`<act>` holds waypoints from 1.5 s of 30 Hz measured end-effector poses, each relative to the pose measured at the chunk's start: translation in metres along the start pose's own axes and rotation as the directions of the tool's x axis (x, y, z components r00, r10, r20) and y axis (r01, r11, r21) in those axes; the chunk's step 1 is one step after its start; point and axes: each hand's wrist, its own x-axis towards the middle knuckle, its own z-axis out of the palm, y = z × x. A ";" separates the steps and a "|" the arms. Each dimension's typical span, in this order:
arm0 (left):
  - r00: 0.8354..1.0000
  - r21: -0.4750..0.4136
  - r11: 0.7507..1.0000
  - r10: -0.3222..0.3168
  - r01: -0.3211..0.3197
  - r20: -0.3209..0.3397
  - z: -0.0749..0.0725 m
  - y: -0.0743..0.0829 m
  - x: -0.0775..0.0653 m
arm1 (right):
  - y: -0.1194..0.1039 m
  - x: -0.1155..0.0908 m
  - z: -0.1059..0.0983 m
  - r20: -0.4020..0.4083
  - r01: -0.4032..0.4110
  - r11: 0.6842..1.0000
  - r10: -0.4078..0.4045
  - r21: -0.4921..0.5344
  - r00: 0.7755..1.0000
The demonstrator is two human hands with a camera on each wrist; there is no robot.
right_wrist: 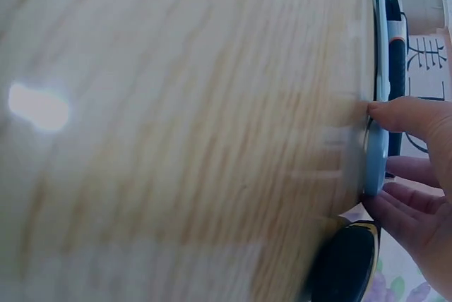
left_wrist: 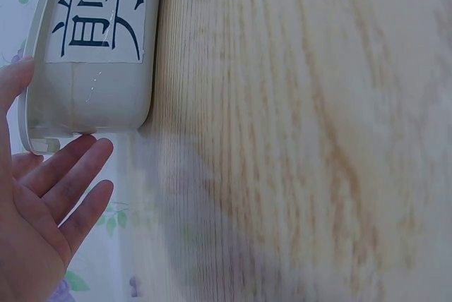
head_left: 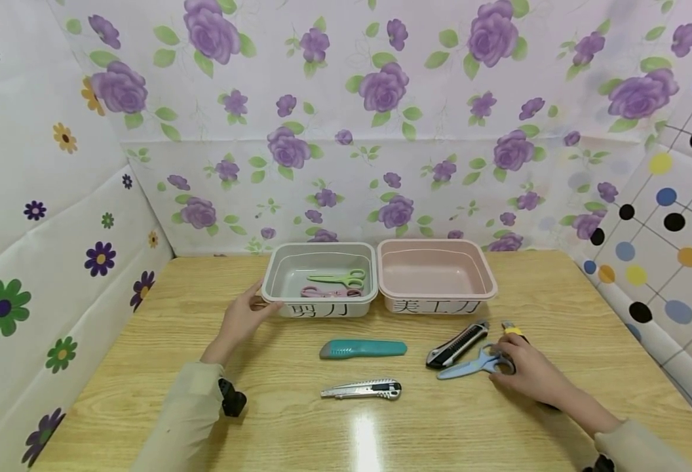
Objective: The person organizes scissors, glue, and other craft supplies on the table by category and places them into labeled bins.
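At the left end of a grey plastic box (head_left: 328,308), my left hand (head_left: 242,321) holds the rim corner, thumb at the front and fingers against the end wall. Green scissors (head_left: 346,278) and pink scissors (head_left: 329,293) lie inside that box. My right hand (head_left: 529,367) pinches the handles of light blue scissors (head_left: 464,370), which lie low at the tabletop with the blades pointing left. Just behind them is a black and silver utility knife (head_left: 458,344). A yellow and black knife (head_left: 514,330) is partly hidden under the right hand.
A pink plastic box (head_left: 437,300) stands right beside the grey one; both carry labels with dark characters. A teal utility knife (head_left: 364,349) and a silver utility knife (head_left: 362,389) lie mid-table. Patterned cloth walls (head_left: 346,170) enclose the back and sides.
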 end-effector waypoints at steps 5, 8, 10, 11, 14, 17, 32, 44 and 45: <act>1.000 0.003 1.000 -0.003 0.003 -0.004 0.000 0.000 0.000 | 0.002 0.002 0.001 0.014 0.014 0.999 -0.015 0.030 1.000; 1.000 0.002 1.000 -0.001 0.001 -0.005 0.001 0.000 0.000 | 0.005 0.003 0.001 0.038 0.036 0.998 -0.038 0.043 0.999; 1.000 -0.001 1.000 0.002 -0.002 -0.006 0.001 0.000 -0.001 | 0.006 0.004 0.002 0.049 0.052 0.998 -0.054 0.042 0.997; 1.000 -0.002 1.000 0.004 -0.004 -0.006 0.001 0.000 -0.001 | 0.006 0.004 0.002 0.051 0.062 0.997 -0.064 0.040 0.997; 1.000 -0.008 1.000 0.008 -0.008 -0.007 0.001 0.000 -0.001 | 0.007 0.005 0.001 0.046 0.083 0.996 -0.085 0.030 0.995; 1.000 -0.010 1.000 0.010 -0.010 -0.008 0.001 -0.001 0.000 | 0.006 0.006 0.000 0.047 0.088 0.996 -0.089 0.026 0.995; 1.000 -0.020 1.000 0.007 -0.007 -0.006 0.001 -0.001 0.000 | 0.001 0.006 -0.001 0.065 0.044 0.999 -0.044 0.005 0.997; 1.000 -0.024 1.000 0.003 -0.003 -0.006 0.001 0.000 -0.001 | -0.017 0.010 -0.006 -0.004 0.129 0.992 -0.129 -0.007 0.992; 1.000 -0.026 1.000 0.002 -0.002 -0.006 0.001 -0.001 -0.001 | -0.018 0.011 -0.007 -0.016 0.135 0.991 -0.135 -0.011 0.991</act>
